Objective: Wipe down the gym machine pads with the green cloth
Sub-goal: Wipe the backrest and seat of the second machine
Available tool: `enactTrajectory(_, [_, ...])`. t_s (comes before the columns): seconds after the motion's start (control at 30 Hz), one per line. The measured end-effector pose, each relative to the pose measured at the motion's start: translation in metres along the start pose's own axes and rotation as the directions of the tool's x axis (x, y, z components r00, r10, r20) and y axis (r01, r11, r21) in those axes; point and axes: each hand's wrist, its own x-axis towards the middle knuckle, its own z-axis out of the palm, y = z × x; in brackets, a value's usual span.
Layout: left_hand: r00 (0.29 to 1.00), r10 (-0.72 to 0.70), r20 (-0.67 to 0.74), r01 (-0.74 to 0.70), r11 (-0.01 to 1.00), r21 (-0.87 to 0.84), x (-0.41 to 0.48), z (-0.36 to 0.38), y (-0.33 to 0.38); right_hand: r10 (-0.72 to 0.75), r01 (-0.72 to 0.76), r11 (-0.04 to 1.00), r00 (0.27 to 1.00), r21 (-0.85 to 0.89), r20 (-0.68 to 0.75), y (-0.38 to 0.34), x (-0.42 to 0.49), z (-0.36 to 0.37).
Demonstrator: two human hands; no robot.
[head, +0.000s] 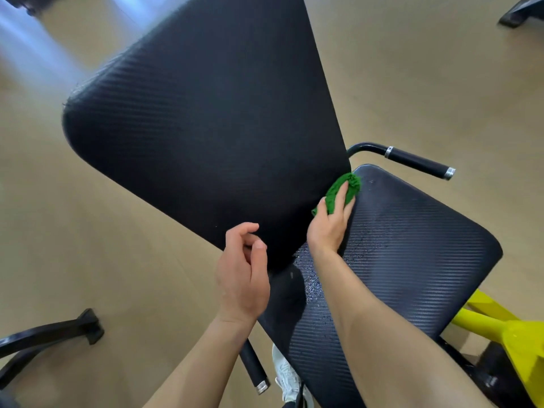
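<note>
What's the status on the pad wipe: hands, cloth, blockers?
Right hand presses green cloth onto seat pad, at back pad's base. Left hand idle, loosely curled, holding nothing. No blocker seen; wet-looking speckles on seat pad.

A gym: a black seat pad (412,245) under a tilted back pad (206,128), a handlebar (418,160) beside it, a yellow frame (515,334) beneath, and what are probably other machines' feet (88,325) farther off on the tan floor (412,69).
</note>
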Motion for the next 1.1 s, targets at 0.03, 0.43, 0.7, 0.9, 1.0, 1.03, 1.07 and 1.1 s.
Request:
enactTrajectory(0.03, [1.0,-0.009,0.0,0.009,1.0,-0.004,-0.003,-0.003,-0.001,0.014,-0.014,1.0,1.0,0.004,0.008,-0.004,-0.012,0.003])
enactTrajectory(0.43, [0.931,-0.11,-0.349,0.076,0.991,-0.11,0.03,-0.098,0.028,-0.834,0.87,0.493,0.466,0.017,0.296,-0.133,-0.135,0.045])
enactTrajectory(0.7, [0.897,-0.349,-0.27,0.329,0.937,-0.118,-0.004,-0.075,-0.019,-0.368,0.4,0.909,0.901,-0.115,0.228,0.0,-0.114,0.032])
enactTrajectory(0.9, [0.833,-0.49,-0.257,0.483,0.87,-0.095,-0.019,-0.075,-0.037,0.095,-0.094,0.995,0.989,-0.013,0.117,0.016,-0.151,0.047])
enactTrajectory(1.0, [0.819,-0.525,-0.232,0.508,0.851,-0.134,-0.014,-0.089,-0.033,0.048,-0.053,0.998,0.983,0.027,0.176,-0.015,-0.181,0.053])
enactTrajectory(1.03, [0.822,-0.529,-0.211,0.508,0.848,-0.15,-0.01,-0.094,-0.029,-0.015,0.006,0.999,0.978,0.043,0.207,-0.029,-0.192,0.054])
enactTrajectory(1.07, [0.829,-0.527,-0.19,0.501,0.849,-0.169,-0.004,-0.1,-0.023,-0.088,0.074,0.995,0.971,0.07,0.224,-0.045,-0.202,0.056])
enactTrajectory(1.1, [0.839,-0.513,-0.183,0.48,0.855,-0.196,0.002,-0.107,-0.015,-0.159,0.139,0.985,0.961,0.102,0.227,-0.06,-0.208,0.06])
